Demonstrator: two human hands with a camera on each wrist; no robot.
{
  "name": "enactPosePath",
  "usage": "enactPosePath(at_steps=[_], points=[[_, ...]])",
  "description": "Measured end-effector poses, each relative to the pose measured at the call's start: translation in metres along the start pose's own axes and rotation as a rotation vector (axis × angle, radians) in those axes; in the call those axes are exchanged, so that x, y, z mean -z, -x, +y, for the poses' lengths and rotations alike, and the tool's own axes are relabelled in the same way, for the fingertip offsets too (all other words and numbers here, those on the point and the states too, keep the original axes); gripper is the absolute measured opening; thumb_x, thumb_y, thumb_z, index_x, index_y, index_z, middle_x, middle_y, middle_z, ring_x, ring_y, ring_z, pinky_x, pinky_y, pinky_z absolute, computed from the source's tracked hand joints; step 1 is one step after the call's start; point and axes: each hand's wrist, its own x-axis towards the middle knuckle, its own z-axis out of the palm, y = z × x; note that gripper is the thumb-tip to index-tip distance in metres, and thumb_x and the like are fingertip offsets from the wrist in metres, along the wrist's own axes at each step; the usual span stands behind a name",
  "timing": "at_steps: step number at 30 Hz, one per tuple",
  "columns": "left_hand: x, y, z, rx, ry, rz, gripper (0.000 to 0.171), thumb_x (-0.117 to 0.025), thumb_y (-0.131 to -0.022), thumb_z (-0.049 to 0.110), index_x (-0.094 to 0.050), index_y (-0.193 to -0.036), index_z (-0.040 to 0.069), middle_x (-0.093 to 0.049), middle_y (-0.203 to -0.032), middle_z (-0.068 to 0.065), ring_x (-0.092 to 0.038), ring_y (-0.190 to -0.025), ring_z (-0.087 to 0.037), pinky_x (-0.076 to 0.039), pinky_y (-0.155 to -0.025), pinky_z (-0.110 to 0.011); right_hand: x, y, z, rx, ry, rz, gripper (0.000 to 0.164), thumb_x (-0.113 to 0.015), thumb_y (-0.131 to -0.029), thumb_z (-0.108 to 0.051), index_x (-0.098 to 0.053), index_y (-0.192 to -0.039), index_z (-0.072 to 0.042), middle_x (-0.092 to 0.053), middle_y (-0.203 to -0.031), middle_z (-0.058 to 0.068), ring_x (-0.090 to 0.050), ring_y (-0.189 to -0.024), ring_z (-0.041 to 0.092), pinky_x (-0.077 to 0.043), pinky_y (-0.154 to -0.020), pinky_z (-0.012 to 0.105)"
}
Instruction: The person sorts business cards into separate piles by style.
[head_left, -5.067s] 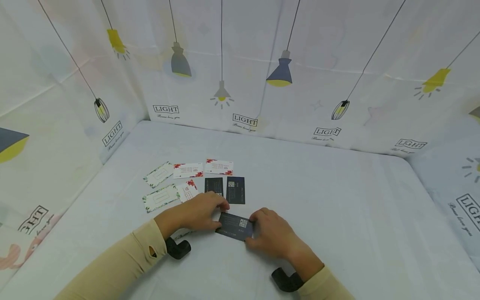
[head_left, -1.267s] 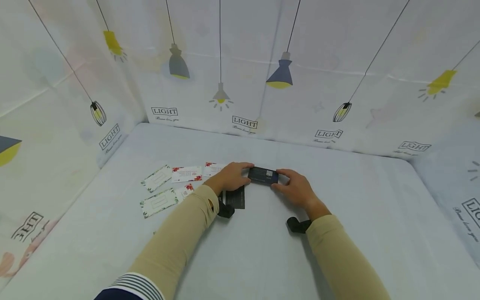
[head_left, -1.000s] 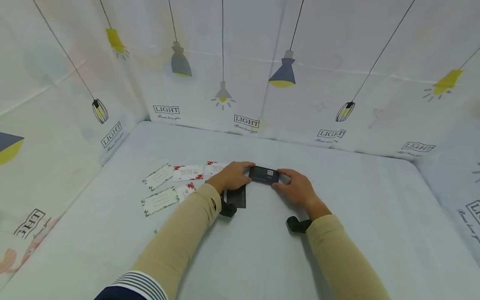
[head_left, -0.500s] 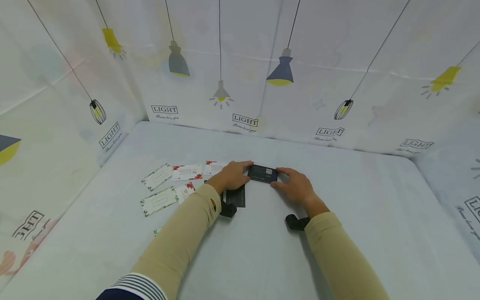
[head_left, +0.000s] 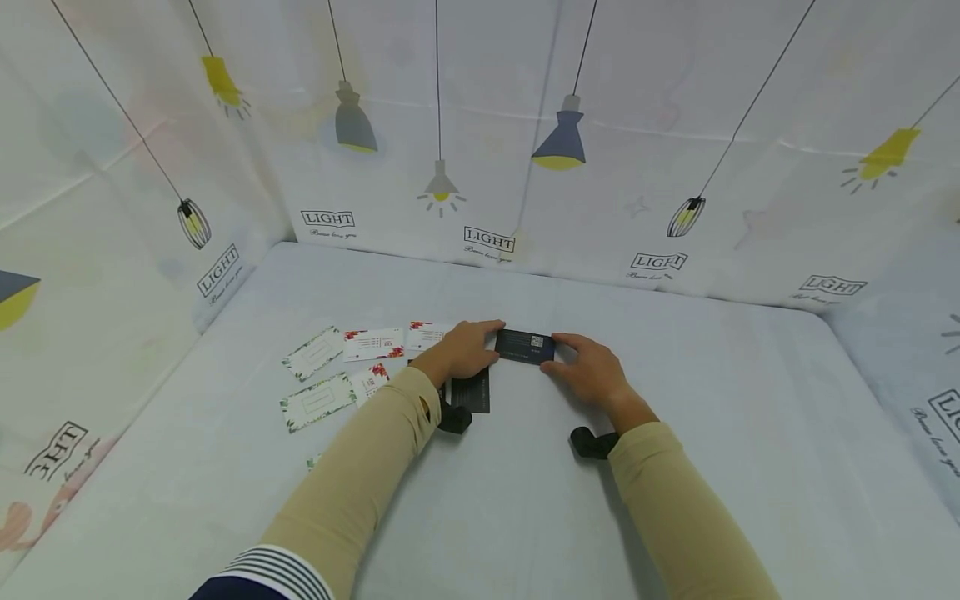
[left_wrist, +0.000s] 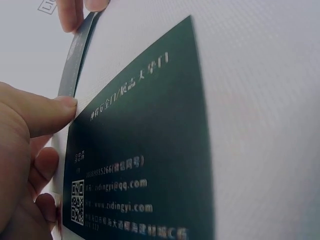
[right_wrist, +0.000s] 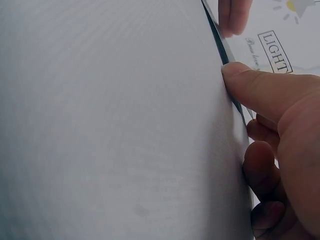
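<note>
A black business card (head_left: 525, 347) with a small QR code lies across the space between my hands, at or close over the white tabletop. My left hand (head_left: 467, 348) grips its left end, thumb at the near edge and fingers at the far one. At the right end, my right hand (head_left: 594, 373) holds it the same way. Another black business card (left_wrist: 145, 145) fills much of the left wrist view, flat beside the left thumb (left_wrist: 55, 112). In the right wrist view the held card (right_wrist: 217, 37) shows only as a thin dark strip by the right thumb (right_wrist: 245, 82).
Left of the hands lie white cards with red flowers (head_left: 374, 344) and white cards with green leaves (head_left: 318, 402). The left sleeve (head_left: 375, 467) partly covers some cards. A lamp-print cloth wall (head_left: 615, 192) stands behind the white tabletop (head_left: 750, 433).
Over five seconds both hands carried the black card away from the body and rightward, past the other black cards. During the last second hands and card have stayed almost still.
</note>
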Motion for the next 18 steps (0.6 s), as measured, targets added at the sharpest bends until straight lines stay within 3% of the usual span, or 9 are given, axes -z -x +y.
enactPosePath(at_steps=[18], points=[[0.0018,0.0018,0.0017,0.020,0.049,-0.010,0.059,-0.061,-0.099,0.019,-0.041,-0.155,0.017,-0.042,-0.154,-0.010,-0.040,-0.140,-0.026,-0.031,-0.112,-0.043,0.0001,0.0000,-0.0003,-0.031,-0.009,-0.011,0.065,-0.069,-0.094,-0.039,-0.049,-0.149,-0.011,-0.043,-0.152,0.020,-0.034,-0.141,0.042,-0.026,-0.112,0.056]])
